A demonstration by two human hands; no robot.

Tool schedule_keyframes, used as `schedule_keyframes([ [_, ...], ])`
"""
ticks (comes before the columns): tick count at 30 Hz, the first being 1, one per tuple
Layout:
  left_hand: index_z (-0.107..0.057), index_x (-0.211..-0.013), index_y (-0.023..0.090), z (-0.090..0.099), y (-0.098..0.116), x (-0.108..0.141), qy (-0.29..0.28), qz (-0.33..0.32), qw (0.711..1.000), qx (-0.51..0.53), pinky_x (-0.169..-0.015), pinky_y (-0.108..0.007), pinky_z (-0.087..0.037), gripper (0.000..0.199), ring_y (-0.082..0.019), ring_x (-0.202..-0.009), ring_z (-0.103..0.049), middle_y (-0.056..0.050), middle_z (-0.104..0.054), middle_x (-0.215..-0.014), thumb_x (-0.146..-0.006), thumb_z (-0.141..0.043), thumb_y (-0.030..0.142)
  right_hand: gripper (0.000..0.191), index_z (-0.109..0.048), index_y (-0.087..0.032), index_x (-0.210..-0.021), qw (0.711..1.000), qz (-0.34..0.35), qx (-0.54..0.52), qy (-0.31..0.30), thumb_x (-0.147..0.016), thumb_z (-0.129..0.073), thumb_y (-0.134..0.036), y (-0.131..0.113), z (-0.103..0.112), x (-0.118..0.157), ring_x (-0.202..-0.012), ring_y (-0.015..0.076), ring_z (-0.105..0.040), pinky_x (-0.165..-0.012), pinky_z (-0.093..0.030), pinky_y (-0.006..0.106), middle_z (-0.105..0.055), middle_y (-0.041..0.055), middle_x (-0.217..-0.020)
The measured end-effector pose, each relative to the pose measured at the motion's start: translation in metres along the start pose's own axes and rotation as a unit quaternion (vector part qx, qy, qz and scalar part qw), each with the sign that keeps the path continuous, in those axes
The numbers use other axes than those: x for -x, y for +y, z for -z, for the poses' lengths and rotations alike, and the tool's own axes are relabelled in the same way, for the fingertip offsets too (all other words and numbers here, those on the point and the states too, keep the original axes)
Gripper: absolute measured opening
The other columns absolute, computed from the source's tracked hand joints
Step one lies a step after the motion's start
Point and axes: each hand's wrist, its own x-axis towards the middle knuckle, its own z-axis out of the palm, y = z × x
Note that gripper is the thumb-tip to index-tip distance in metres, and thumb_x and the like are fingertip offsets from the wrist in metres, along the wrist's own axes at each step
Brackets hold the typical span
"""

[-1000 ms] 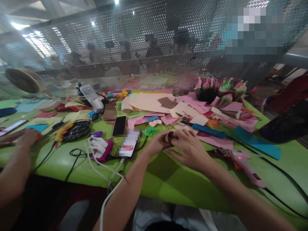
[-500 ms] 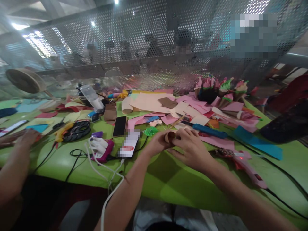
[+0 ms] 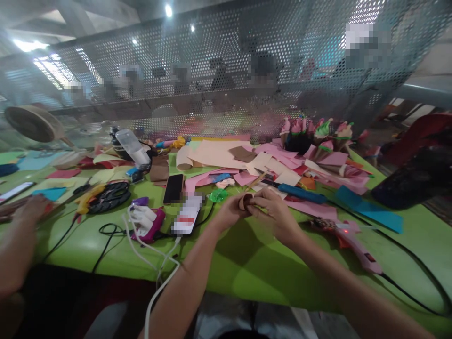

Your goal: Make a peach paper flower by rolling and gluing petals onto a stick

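A small brown rolled piece, ring-like with a dark opening, is held between my two hands above the green table. My left hand is closed round its left side. The fingers of my right hand pinch its right edge. Just behind my hands lie a crumpled green wrapper and a blue-handled tool. To the right of my right hand rests a pink glue gun with a red light lit.
Two phones and a magenta power strip with white cables lie left of my hands. Coloured paper sheets cover the back. Another person's hand is at far left. A dark bottle leans at right.
The view has shifted slightly. My right hand's fingers have turned and moved onto the rim of the brown piece, whose opening now shows more. The other person's hand stays at the left.
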Motion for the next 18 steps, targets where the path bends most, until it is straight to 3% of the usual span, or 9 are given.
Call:
schedule_keyframes([
  [3, -0.067, -0.077, 0.015, 0.001, -0.001, 0.000, 0.007, -0.002, 1.000, -0.007, -0.082, -0.030, -0.047, 0.030, -0.018, -0.084, -0.058, -0.001, -0.064, -0.076, -0.056, -0.087, 0.024, 0.016, -0.072, -0.022, -0.097, 0.999, 0.006, -0.026, 0.031, -0.092, -0.058, -0.029, -0.001, 0.004, 0.001, -0.084, 0.0237, -0.056, -0.070, -0.046, 0.035, -0.059, 0.0071, -0.087],
  [7, -0.061, -0.068, 0.014, 0.004, -0.005, -0.001, 0.025, 0.006, 0.999, -0.022, -0.077, -0.028, -0.045, 0.035, -0.014, -0.075, -0.052, 0.003, -0.055, -0.069, -0.053, -0.090, 0.026, 0.016, -0.073, -0.023, -0.092, 0.999, 0.035, 0.001, 0.039, -0.092, -0.058, -0.031, -0.004, 0.009, 0.001, -0.083, 0.0229, -0.055, -0.070, -0.044, 0.035, -0.056, 0.0060, -0.084],
  [12, -0.065, -0.073, 0.013, 0.004, -0.006, 0.000, 0.000, -0.015, 1.000, 0.011, -0.082, -0.030, -0.047, 0.035, -0.017, -0.081, -0.056, -0.001, -0.061, -0.074, -0.053, -0.089, 0.029, 0.024, -0.072, -0.024, -0.091, 0.995, 0.041, 0.092, -0.017, -0.096, -0.052, -0.036, -0.010, 0.011, 0.002, -0.089, 0.0238, -0.052, -0.078, -0.040, 0.039, -0.057, 0.0074, -0.093],
  [18, -0.072, -0.088, 0.014, -0.001, 0.001, 0.003, -0.006, 0.004, 1.000, 0.014, -0.087, -0.034, -0.047, 0.040, -0.025, -0.094, -0.060, -0.006, -0.070, -0.087, -0.052, -0.086, 0.024, 0.036, -0.071, -0.025, -0.096, 0.980, 0.063, 0.174, -0.078, -0.100, -0.043, -0.047, -0.013, 0.009, 0.006, -0.100, 0.0263, -0.048, -0.088, -0.036, 0.043, -0.059, 0.0090, -0.105],
])
